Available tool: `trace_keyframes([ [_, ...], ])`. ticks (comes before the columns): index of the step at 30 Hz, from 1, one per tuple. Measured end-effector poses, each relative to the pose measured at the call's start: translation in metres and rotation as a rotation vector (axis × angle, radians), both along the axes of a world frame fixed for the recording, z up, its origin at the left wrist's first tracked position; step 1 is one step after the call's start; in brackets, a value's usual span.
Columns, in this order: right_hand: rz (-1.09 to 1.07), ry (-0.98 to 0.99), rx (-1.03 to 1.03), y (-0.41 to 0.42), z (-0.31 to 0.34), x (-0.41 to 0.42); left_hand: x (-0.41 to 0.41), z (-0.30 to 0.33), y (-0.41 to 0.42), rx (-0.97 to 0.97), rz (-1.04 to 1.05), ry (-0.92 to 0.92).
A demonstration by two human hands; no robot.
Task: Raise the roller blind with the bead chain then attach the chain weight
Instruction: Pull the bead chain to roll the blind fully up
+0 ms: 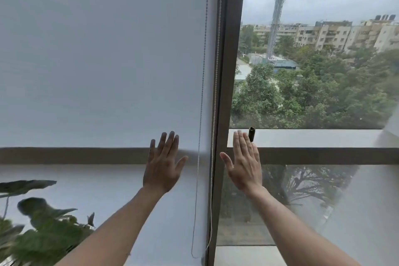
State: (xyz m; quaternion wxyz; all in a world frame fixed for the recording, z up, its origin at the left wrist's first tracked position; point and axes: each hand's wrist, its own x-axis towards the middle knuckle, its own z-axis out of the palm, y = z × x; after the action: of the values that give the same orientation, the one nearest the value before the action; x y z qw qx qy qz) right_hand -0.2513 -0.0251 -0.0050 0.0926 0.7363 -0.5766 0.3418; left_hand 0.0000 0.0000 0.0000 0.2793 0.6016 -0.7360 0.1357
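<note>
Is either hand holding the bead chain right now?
No, the left hand and right hand are open and flat, with the chain hanging between them.

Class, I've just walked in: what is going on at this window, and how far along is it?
A person stands at a window with both hands raised, fingers straight. The left hand is in front of the lowered roller blind; the right hand is by the frame. Neither holds the bead chain, which hangs loose between them. A small dark cylinder stands on the ledge.

Pale grey roller blind (97, 60) fully down over left pane, bead chain (201, 93) slack along its right edge, small black chain weight (251, 134) upright on right sill.
</note>
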Motion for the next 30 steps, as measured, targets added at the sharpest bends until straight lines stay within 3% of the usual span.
trace_keyframes([
  [6,0.054,-0.057,0.258,0.004,-0.036,0.018,-0.010,-0.040,0.008,0.120,0.012,0.060],
  [10,0.253,-0.441,0.632,-0.004,-0.034,0.039,-0.021,-0.065,0.016,0.217,-0.005,0.120],
  [12,0.309,-0.617,0.719,-0.008,-0.027,0.050,-0.026,-0.075,0.020,0.263,-0.021,0.172],
  [20,0.416,-0.984,0.601,-0.016,0.011,0.075,-0.036,-0.094,0.032,0.401,-0.057,0.406],
  [25,0.476,-1.094,0.585,0.000,0.002,0.074,-0.042,-0.091,0.034,0.564,-0.109,0.613],
  [30,0.515,-1.174,0.628,0.020,-0.008,0.075,-0.058,-0.090,0.040,0.661,-0.254,0.589],
])
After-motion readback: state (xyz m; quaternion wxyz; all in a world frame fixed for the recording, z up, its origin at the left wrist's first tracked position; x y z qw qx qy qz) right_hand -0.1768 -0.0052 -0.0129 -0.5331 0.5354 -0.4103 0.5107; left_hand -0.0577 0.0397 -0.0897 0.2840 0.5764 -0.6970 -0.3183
